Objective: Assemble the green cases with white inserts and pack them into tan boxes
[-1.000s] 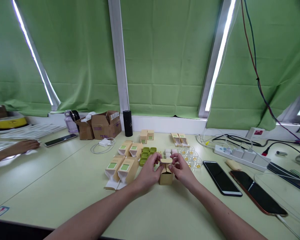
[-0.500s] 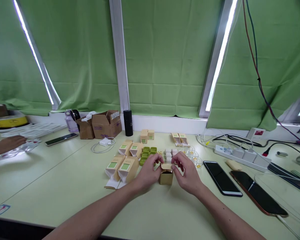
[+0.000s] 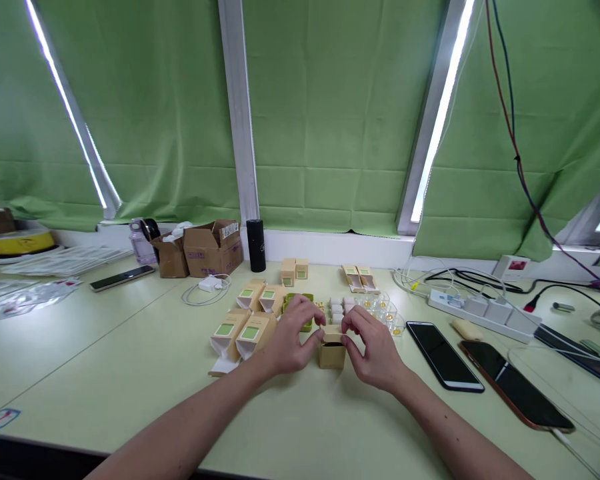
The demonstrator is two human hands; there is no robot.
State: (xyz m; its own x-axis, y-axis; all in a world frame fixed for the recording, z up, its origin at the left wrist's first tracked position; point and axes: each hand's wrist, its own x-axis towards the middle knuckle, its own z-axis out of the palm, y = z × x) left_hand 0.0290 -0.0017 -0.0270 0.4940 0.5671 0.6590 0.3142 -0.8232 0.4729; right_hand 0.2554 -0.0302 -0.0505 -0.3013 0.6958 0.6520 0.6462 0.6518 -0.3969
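Note:
A small tan cardboard box [image 3: 332,355] stands upright on the pale green table [image 3: 130,347], its top flap partly folded down. My left hand [image 3: 293,340] grips its left side, thumb and forefinger pinching the flap's edge. My right hand [image 3: 375,347] holds the right side, fingers curled on the flap. Both hands are closed on the box. Just behind it lie green caps [image 3: 306,299], small white pieces [image 3: 337,308] and clear cups with yellow contents [image 3: 387,313].
Tan cartons with green labels [image 3: 244,332] lie left of my hands. Two phones [image 3: 443,355] lie on the right, with a power strip [image 3: 480,310] and cables behind. Brown boxes [image 3: 210,250], a black cylinder [image 3: 255,245] and a phone [image 3: 121,278] stand at the back left.
My hands have pressed the box's top flap lower. My left hand has risen over the green caps. Another person's hand at the far left has withdrawn out of view.

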